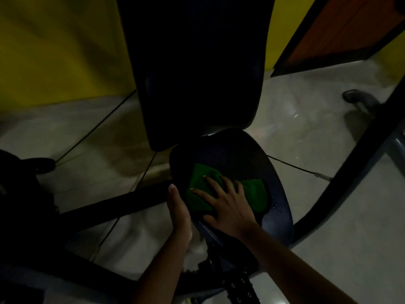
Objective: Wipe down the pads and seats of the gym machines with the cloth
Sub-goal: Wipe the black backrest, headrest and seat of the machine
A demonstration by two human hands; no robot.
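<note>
The green cloth lies spread on the dark seat of the machine, on the half nearer me, and I see it bunched a little toward the seat's left side. My right hand is flat on top of it, fingers straight and fanned apart, palm pressing the cloth down against the padding; nothing is pinched or curled round. My left hand is at the seat's left edge, thumb pointing up along the rim and the palm against the side; its fingers go under the seat where I cannot see them, so it looks to be clasping the edge. A few pale specks show on the seat just right of the cloth, too small to identify. Above the seat, the long dark back pad rises toward the top of the view, its lower end just over the seat's far edge. A dark curved frame tube sweeps down the right side, and another dark bar crosses behind my left hand. Beneath everything is a pale tiled floor, with a yellow wall on the left and a brown panel at upper right.
</note>
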